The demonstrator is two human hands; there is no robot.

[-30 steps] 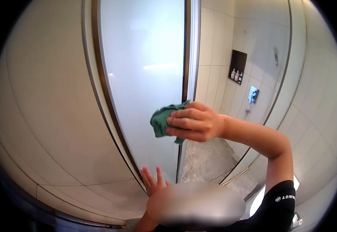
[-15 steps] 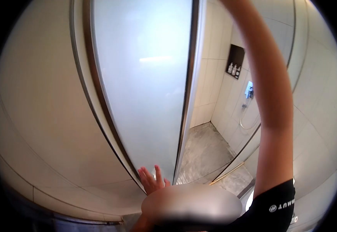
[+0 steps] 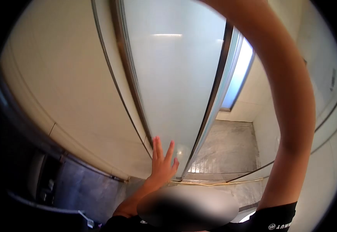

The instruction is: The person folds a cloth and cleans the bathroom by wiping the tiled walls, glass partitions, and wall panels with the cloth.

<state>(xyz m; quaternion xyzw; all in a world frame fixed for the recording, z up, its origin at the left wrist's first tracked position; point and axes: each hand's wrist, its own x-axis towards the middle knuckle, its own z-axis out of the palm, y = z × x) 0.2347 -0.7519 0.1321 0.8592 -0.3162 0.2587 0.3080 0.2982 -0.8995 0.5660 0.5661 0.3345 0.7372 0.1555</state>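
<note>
My left hand (image 3: 163,164) is raised in front of the lower part of a tall frosted glass door panel (image 3: 172,85). Its fingers are spread and nothing is in them; whether the fingertips touch the glass I cannot tell. A dark metal strip (image 3: 215,87) runs down the panel's right edge. My right arm (image 3: 292,89) reaches up past the top of the view, across the panel's upper right corner. The right hand itself is out of sight.
Right of the panel, an opening shows a grey shower floor (image 3: 230,150) and a bright frosted window (image 3: 238,77). A thin golden strip (image 3: 218,183) lies along the floor at the threshold. Beige wall (image 3: 72,89) stands at left, with a darker room (image 3: 87,185) below it.
The view has swung, so the panel sits further right and the window has appeared. The niche with bottles is gone from sight. My left hand shows higher and more fully, fingers still spread.
</note>
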